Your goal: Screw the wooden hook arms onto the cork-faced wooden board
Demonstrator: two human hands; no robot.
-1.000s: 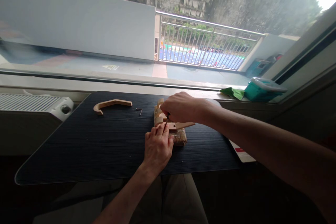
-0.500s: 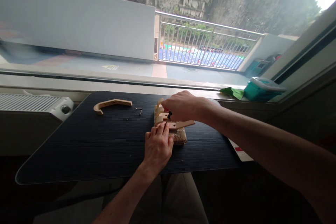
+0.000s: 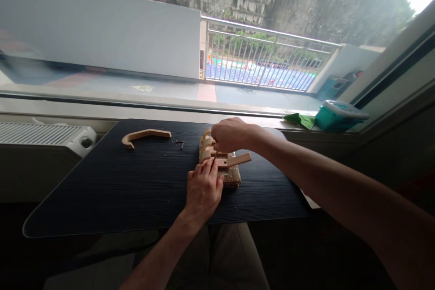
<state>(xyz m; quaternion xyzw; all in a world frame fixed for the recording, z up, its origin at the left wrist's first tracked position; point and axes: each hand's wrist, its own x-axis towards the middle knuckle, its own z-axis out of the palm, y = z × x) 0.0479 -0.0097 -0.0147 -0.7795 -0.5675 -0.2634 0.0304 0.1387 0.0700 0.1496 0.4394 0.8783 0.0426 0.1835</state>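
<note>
On the dark table lies a rough brown block [image 3: 233, 180] with several curved wooden hooks across it. The nearest wooden hook [image 3: 239, 159] sticks out to the right and shows a hole. My left hand [image 3: 204, 188] is closed on this hook's near side, pressing it against the block. Above the hooks, my right hand [image 3: 229, 135] is curled in a fist round a screwdriver, its handle hidden now. The thin screwdriver shaft [image 3: 215, 156] slopes down to my left fingertips; its tip cannot be seen.
Left on the table [image 3: 102, 190] are a loose wooden hook [image 3: 146, 133] and a few small screws [image 3: 181, 144]. A radiator [image 3: 44, 142] stands beyond the left edge. On the windowsill sit a green packet [image 3: 299, 120] and a teal box [image 3: 340, 115].
My right fist has turned and shifted slightly, so the black tool part seen under it before is now covered. My left hand stays nearly in place.
</note>
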